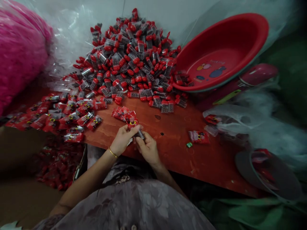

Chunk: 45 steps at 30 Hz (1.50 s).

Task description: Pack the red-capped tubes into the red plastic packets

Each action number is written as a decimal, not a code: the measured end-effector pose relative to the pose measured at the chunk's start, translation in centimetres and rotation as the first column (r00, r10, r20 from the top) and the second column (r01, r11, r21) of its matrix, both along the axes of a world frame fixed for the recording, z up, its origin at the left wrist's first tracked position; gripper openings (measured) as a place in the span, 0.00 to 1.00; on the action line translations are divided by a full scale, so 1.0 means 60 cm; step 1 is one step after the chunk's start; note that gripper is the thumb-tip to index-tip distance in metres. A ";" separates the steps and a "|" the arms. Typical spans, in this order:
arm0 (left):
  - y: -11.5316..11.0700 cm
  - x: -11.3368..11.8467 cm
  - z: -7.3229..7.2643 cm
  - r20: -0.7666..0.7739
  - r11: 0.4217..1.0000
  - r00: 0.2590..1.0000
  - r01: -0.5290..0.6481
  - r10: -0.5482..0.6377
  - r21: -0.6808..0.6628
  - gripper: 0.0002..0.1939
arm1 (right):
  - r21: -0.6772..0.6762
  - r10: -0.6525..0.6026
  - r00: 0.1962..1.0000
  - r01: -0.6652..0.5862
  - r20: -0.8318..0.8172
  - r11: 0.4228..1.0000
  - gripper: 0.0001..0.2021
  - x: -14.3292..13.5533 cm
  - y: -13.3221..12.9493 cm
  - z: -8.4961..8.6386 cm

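My left hand [122, 139] is closed on a small red printed packet [131, 118] near the front edge of the wooden table. My right hand [149, 149] pinches a small clear tube [140, 134] with dark contents at the lower end of that packet. How far the tube sits inside the packet is hidden by my fingers. Just beyond my hands lie a few flat red packets [118, 112]. A large heap of red-capped clear tubes [141, 54] rises behind them. To the left spread several filled red packets [69, 118].
A red basin [223, 48] leans at the back right, beside a pink object with a rounded end [259, 74]. One red packet [199, 136] and a green scrap [189, 145] lie right. A pink bag [21, 48] stands left. Below, a container holds red packets [57, 163].
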<state>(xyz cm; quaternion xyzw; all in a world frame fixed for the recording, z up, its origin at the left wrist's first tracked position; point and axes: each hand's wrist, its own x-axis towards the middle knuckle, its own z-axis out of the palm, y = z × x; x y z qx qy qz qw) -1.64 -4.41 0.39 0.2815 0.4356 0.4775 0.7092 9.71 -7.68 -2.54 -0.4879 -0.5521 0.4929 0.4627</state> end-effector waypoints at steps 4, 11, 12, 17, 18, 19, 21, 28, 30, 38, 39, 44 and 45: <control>-0.003 0.004 0.001 0.067 0.996 0.994 -0.086 0.088 -0.029 0.22 | -0.034 -0.012 0.997 0.010 -0.075 0.999 0.14 -0.004 0.001 -0.005; -0.030 0.020 -0.003 -0.015 0.993 0.993 -0.116 0.116 0.029 0.23 | -0.156 -0.126 0.969 0.094 -0.213 0.983 0.18 -0.011 0.006 -0.005; -0.029 0.019 -0.002 -0.005 0.996 0.996 -0.091 0.091 0.017 0.23 | -0.157 -0.125 0.970 0.094 -0.208 0.983 0.18 -0.012 0.008 -0.003; -0.021 0.005 0.004 0.106 0.998 0.993 0.047 -0.042 -0.042 0.23 | -0.065 -0.105 0.983 0.096 -0.153 0.993 0.20 -0.012 0.024 0.002; -0.022 0.002 0.005 0.122 0.998 0.992 0.036 -0.029 -0.050 0.21 | -0.003 -0.127 0.986 0.127 -0.107 0.992 0.21 -0.010 0.029 0.001; -0.025 -0.001 0.006 0.133 0.998 0.991 0.020 -0.011 -0.063 0.20 | 0.073 -0.161 0.986 0.164 -0.043 0.984 0.22 -0.007 0.034 0.000; -0.032 -0.006 0.005 0.153 0.994 0.988 0.028 -0.011 -0.107 0.19 | 0.243 -0.255 0.961 0.224 0.105 0.944 0.23 -0.003 0.043 -0.002; -0.020 -0.047 0.004 0.191 0.974 0.979 0.103 -0.064 -0.202 0.15 | 0.484 -0.191 0.864 -0.068 0.466 0.873 0.21 -0.009 0.091 0.007; 0.005 -0.089 0.013 0.169 0.974 0.985 -0.004 0.044 -0.227 0.12 | 0.496 -0.219 0.797 -0.113 0.562 0.861 0.19 0.013 0.124 0.010; 0.069 -0.217 0.032 0.112 0.808 0.803 -0.589 0.585 -0.003 0.30 | 0.243 -0.316 0.312 0.253 0.896 0.937 0.29 0.132 0.218 -0.051; 0.069 -0.202 0.025 0.020 0.837 0.838 -0.546 0.546 0.040 0.28 | 0.222 -0.284 0.302 0.225 0.910 0.949 0.28 0.127 0.206 -0.059; 0.081 -0.092 -0.028 -0.771 0.873 0.473 0.008 0.426 0.488 0.20 | 0.241 -0.255 0.270 0.082 0.928 0.967 0.25 0.068 0.131 -0.056; 0.086 -0.079 -0.037 -0.845 0.863 0.312 0.125 0.435 0.490 0.20 | 0.271 -0.274 0.288 0.050 0.917 0.961 0.23 0.057 0.125 -0.048</control>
